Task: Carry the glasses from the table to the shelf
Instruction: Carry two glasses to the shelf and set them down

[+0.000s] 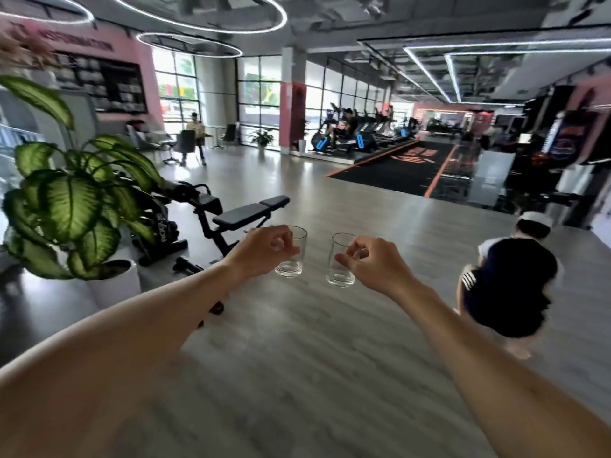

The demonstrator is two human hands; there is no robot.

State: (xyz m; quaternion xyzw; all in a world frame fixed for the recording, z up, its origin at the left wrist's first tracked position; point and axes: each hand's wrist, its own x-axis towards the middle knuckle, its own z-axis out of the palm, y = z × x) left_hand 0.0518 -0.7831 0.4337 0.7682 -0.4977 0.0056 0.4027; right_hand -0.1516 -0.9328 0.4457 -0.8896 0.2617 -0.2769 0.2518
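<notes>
Two bare forearms fill the bottom of my view, reaching forward over grey wood-grain floor (297, 375). Left hand (261, 251) has its fingers (291, 250) wrapped round the left glass (292, 254), gripping it from the side near mid-height; glass upright, clear, looks empty. Right hand (373, 262) does the same with the right glass (340, 264), fingers pinched on its wall, glass upright and tilted slightly. Both glasses are held in the air, close beside each other but not touching; I see no worktop or shelf under them. Taking the weight bench (244, 214) as landmark: the left glass sits just right of its padded seat in my view, the right glass further right again. Left of the bench, a large potted plant (76, 206) with variegated leaves in a white pot. Well right of the bench, a person in a dark top (509, 285) bends low over the floor. Beyond the bench, a row of treadmills (357, 133) by the windows.
</notes>
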